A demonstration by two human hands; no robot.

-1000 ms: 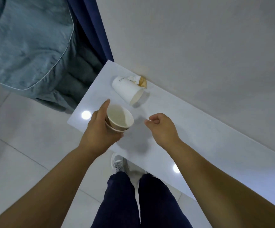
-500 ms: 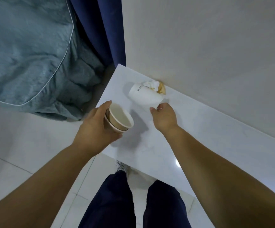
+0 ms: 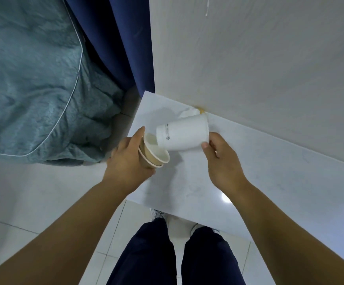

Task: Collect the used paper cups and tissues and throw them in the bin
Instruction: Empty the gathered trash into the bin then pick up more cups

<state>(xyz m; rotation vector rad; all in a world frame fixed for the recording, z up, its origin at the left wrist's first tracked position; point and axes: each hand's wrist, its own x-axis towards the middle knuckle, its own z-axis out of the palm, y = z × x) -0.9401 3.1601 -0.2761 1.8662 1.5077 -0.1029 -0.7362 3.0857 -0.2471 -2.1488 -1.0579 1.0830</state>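
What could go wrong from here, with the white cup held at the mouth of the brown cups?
1. The white cup lies on its side in the right hand; its inside is hidden, so any dregs could spill onto the table.
2. The right hand grips only its rim end, so it may slip or crush when pushed into the brown cups in the left hand.
3. The tissue by the wall, behind the white cup, could be overlooked.

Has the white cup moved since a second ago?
Yes. The white cup is lifted off the table, from beside the tissue toward the brown cups.
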